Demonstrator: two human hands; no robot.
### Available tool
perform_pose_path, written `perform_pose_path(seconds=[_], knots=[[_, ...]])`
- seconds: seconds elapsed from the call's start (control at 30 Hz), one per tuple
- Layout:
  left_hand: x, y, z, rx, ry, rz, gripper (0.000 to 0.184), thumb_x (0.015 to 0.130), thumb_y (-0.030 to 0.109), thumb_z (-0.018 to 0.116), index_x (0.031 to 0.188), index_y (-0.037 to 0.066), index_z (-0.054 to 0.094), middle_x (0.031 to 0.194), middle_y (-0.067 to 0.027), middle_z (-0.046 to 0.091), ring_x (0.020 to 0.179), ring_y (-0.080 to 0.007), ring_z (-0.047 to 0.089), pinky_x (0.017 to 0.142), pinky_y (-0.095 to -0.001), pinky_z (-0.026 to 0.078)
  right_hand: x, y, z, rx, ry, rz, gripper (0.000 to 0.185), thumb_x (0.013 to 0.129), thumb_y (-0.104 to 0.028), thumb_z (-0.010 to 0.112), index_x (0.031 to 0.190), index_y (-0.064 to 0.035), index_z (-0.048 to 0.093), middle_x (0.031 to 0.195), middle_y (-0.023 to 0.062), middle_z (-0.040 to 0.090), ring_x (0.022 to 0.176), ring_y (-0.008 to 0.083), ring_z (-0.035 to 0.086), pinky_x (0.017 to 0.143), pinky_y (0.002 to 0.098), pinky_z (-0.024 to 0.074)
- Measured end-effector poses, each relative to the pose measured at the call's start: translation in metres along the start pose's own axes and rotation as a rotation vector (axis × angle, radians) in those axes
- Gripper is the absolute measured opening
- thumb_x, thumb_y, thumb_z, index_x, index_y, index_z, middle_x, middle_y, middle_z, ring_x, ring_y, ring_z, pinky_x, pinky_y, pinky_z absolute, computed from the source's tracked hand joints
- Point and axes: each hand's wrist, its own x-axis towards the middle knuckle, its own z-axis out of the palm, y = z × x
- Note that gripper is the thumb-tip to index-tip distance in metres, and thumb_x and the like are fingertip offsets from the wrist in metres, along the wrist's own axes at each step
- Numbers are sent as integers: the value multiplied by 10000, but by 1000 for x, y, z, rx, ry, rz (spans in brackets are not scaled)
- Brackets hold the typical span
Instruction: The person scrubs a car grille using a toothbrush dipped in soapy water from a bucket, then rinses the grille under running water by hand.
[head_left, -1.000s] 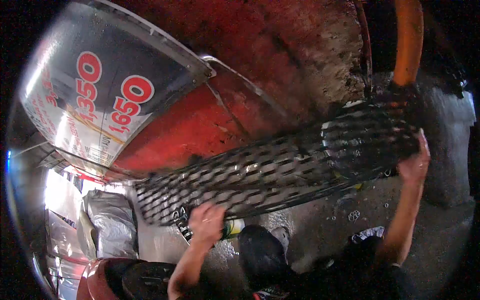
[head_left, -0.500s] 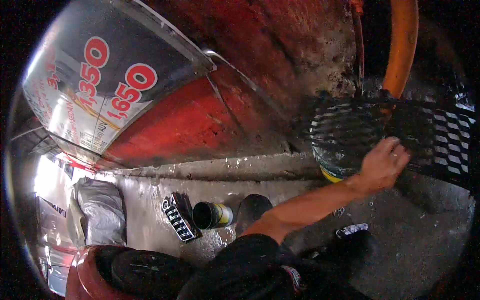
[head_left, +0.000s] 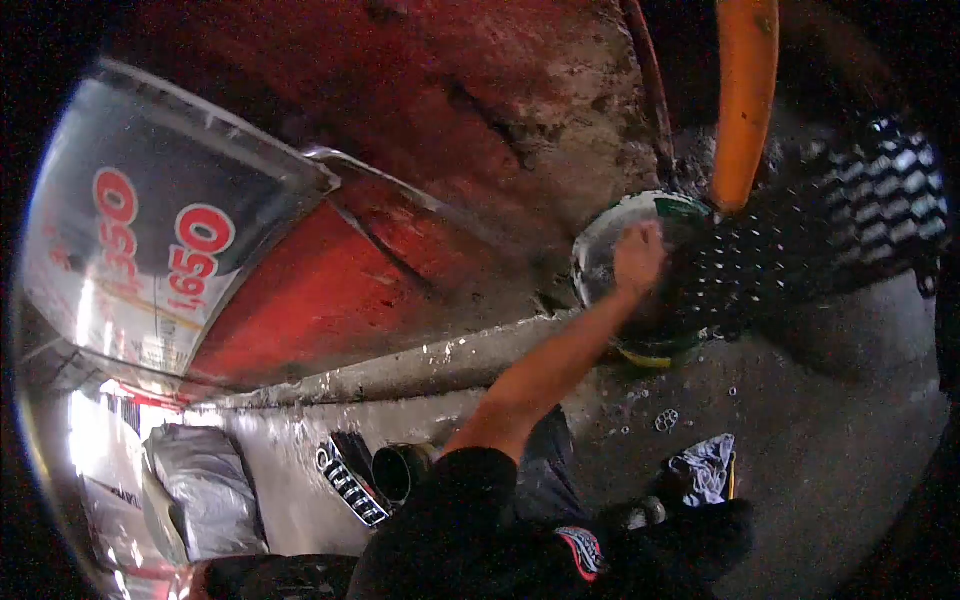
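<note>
A long black mesh panel (head_left: 760, 260) reaches from above a round bucket (head_left: 590, 250) to the far right, tilted upward there. My left hand (head_left: 640, 258) is at the panel's left end, over the bucket's mouth, its fingers closed around the panel's edge; blur hides the exact contact. Whitish liquid shows inside the bucket, and part of its rim is behind the panel. My right hand is out of sight.
An orange pipe (head_left: 745, 100) stands behind the bucket. Along the left runs a red wall (head_left: 310, 290) with a price sign (head_left: 150, 210). On the wet floor lie a slotted part (head_left: 352, 485), a dark bucket (head_left: 400, 470), a cloth (head_left: 705, 470) and a grey bundle (head_left: 205, 490).
The panel has swung from the left and middle over to the right. My left hand moved right along with it, then back left to its end over the bucket. My right hand left the view.
</note>
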Motion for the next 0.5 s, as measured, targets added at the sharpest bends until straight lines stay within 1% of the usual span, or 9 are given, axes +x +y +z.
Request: perform_pose_path(seconds=[0.07, 0.1, 0.13, 0.17, 0.27, 0.33, 0.5], knots=[[37, -58, 33, -71, 13, -458, 531, 922, 464, 471, 1194, 19, 570, 1122, -224, 599, 1083, -401, 543, 969, -468, 406, 4, -9, 0, -38, 6, -34, 452, 851, -275, 549, 1226, -23, 534, 1083, 108, 617, 986, 247, 587, 852, 397, 473], [35, -71, 47, -91, -7, -589, 536, 922, 468, 469, 1202, 20, 564, 1132, -225, 593, 1088, -401, 540, 970, -467, 405, 7, -14, 1, -54, 1, -50, 454, 848, -273, 549, 1226, -22, 533, 1081, 108, 617, 985, 246, 587, 850, 396, 473], [28, -74, 56, -96, -22, -649, 541, 922, 471, 467, 1209, 21, 558, 1143, -225, 587, 1093, -401, 538, 971, -467, 404, 9, -17, 1, -76, -5, -60, 455, 846, -270, 549, 1227, -22, 532, 1080, 107, 616, 983, 246, 586, 848, 395, 473], [21, -77, 67, -85, -32, -657, 547, 923, 475, 466, 1216, 22, 553, 1153, -226, 581, 1099, -402, 535, 972, -466, 402, 12, -19, 1, -101, -8, -70, 457, 844, -268, 549, 1227, -21, 530, 1078, 107, 616, 982, 245, 586, 846, 394, 473], [8, -60, 86, 5, -55, -527, 563, 924, 486, 461, 1238, 25, 535, 1184, -228, 563, 1114, -403, 527, 976, -464, 399, 26, -33, 1, -162, -12, -116, 462, 836, -261, 549, 1229, -19, 527, 1073, 107, 614, 978, 244, 585, 841, 390, 474], [5, -47, 99, 84, -69, -374, 574, 925, 494, 458, 1253, 27, 523, 1205, -229, 550, 1125, -403, 522, 978, -463, 396, 37, -44, 2, -198, -10, -146, 465, 832, -257, 549, 1230, -18, 524, 1069, 107, 613, 975, 243, 584, 837, 388, 474], [-1, 24, 113, 224, -119, 29, 603, 928, 513, 450, 1289, 33, 494, 1257, -233, 520, 1151, -405, 508, 984, -460, 390, 60, -70, 11, -258, -17, -232, 475, 820, -246, 549, 1233, -15, 518, 1061, 106, 610, 968, 242, 582, 828, 383, 474]])
